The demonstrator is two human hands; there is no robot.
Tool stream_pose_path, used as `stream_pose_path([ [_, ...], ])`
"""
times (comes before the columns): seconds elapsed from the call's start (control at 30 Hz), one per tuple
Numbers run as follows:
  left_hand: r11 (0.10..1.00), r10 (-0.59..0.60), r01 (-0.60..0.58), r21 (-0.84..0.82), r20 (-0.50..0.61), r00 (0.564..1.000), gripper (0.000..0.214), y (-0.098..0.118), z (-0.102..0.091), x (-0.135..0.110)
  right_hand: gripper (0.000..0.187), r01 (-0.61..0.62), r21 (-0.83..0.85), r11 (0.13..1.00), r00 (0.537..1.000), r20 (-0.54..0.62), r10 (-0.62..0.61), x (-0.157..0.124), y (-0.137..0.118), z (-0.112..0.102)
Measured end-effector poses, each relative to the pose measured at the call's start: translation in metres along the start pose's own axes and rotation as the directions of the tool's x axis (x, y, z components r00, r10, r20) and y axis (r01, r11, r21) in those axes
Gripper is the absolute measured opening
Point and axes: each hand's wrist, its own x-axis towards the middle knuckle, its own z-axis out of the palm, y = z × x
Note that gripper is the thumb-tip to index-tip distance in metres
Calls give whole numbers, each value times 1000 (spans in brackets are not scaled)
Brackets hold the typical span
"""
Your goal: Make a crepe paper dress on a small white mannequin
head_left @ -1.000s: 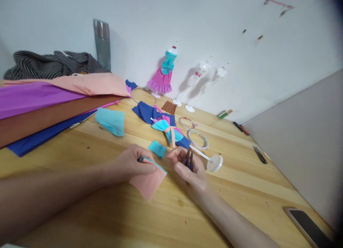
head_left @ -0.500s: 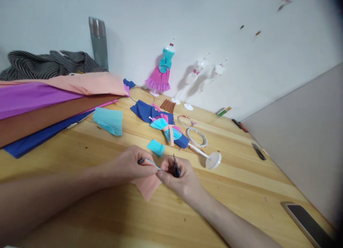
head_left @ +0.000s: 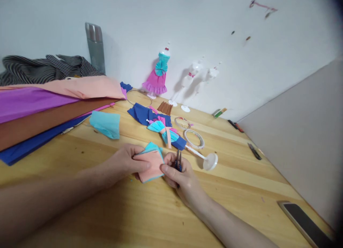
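A squarish peach crepe paper piece (head_left: 152,164) with turquoise paper along its edges is held up above the wooden table. My left hand (head_left: 130,164) is closed on its left side, thumb on top. At the right edge of the piece, my right hand (head_left: 178,173) pinches it between thumb and finger. Small dark-handled scissors (head_left: 178,161) also sit in the right hand, blades pointing up. Just behind the piece shows a bit of turquoise paper (head_left: 152,146). Beyond the hands lies a white mannequin stand (head_left: 210,161) on its side, dressed in blue paper with a turquoise bow (head_left: 162,130).
Paper sheets (head_left: 53,105) and a turquoise paper piece (head_left: 105,125) lie to the left. Tape rolls (head_left: 193,138) rest behind the lying stand. By the wall stand a dressed mannequin (head_left: 160,69) and a bottle (head_left: 95,48). A cutter (head_left: 254,151) and a phone (head_left: 305,223) lie to the right.
The peach piece, seen edge-on and folded between the fingers before, now faces me flat. My left hand has shifted slightly left, and the right hand still holds the scissors.
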Motion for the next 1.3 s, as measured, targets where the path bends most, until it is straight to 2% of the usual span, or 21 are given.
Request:
stream_pose_path([
  [0.1, 999, -6, 7, 53, -23, 1000, 21, 2, 1, 0, 41, 25, -16, 1000, 999, 28, -25, -1, -7, 1],
  [0.27, 954, 10, -5, 301, -16, 1000, 14, 6, 6, -4, 40, 42, -215, 976, 999, 20, -38, 1, -15, 6],
  [0.33, 939, 14, -8, 343, -15, 1000, 14, 6, 7, -5, 40, 38, -269, 962, 999, -4, -40, 1, -14, 7],
  [0.47, 972, 17, -29, 234, 57, 998, 19, 6, 5, -5, 38, 56, -196, 979, 996, -59, -69, 4, -5, 3],
  [0.6, 986, 4, -26, 167, 130, 991, 38, 6, 0, -4, 38, 79, -73, 994, 993, -84, -85, 6, 3, -2],
  [0.77, 992, 2, -17, 122, 122, 993, 38, 1, -1, -1, 39, 54, -44, 998, 993, -98, -58, 4, 2, 1],
  [0.97, 999, 31, -28, -38, 71, 997, 33, -4, 4, -3, 38, 61, -71, 996, 993, -95, -68, 3, 3, 6],
  [1.13, 997, 14, -14, 72, 3, 1000, 33, -10, 4, -3, 36, 71, -95, 993, 995, -61, -77, 1, 0, 7],
  [1.3, 991, 23, -22, 129, -1, 1000, 38, -8, 1, -2, 36, 64, -133, 989, 994, -74, -74, 0, -1, 7],
])
